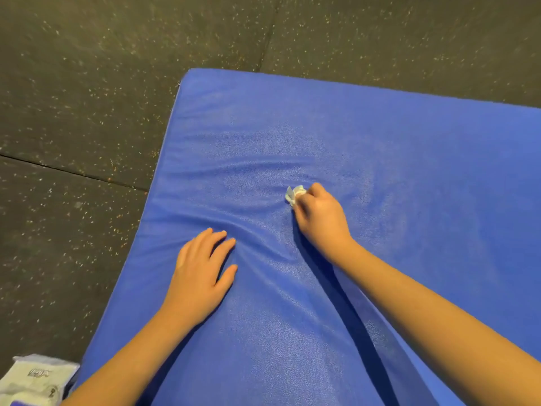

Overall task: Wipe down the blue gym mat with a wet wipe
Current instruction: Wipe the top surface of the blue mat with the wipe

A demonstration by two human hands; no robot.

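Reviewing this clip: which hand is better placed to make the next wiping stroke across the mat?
Right. The right hand holds the bunched wet wipe against the blue gym mat, mid-surface. The left hand lies flat and empty, pressing on the mat.

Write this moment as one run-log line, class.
phase: wipe | right hand grips wet wipe on blue gym mat | left hand flat on mat | white packet on floor

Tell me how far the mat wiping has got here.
Likely done: a pale sheen covers the middle of the mat. In hand: the right hand grips the bunched wipe on the mat, and the left hand presses flat beside it. Left, probably: the darker far corner and near end.
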